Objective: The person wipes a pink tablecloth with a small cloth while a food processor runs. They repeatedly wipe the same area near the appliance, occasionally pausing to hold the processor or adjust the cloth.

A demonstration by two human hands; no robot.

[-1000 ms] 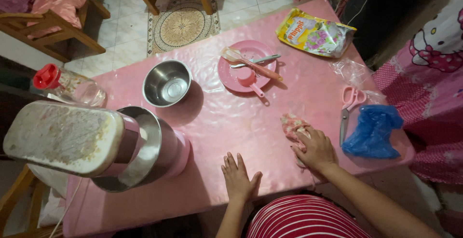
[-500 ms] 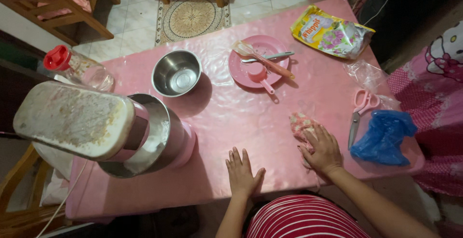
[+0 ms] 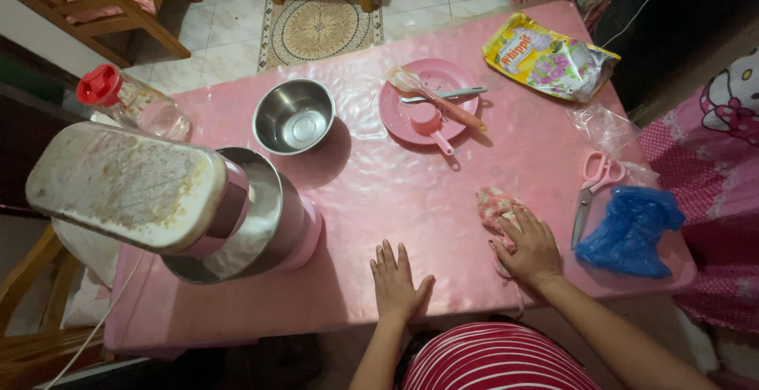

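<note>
Pink and glossy, the table (image 3: 379,184) carries a stand mixer (image 3: 182,208) at its left edge, a steel bowl (image 3: 293,116) and a pink plate (image 3: 429,102) of utensils toward the far edge, and scissors (image 3: 591,192) beside a blue plastic bag (image 3: 628,230) near the right edge. By the near edge the left hand (image 3: 397,281) lies flat and open on the bare surface, fingers spread, holding nothing. Just right of it, the right hand (image 3: 532,248) presses palm-down on a pink floral cloth (image 3: 494,206), fingers curled loosely over it.
</note>
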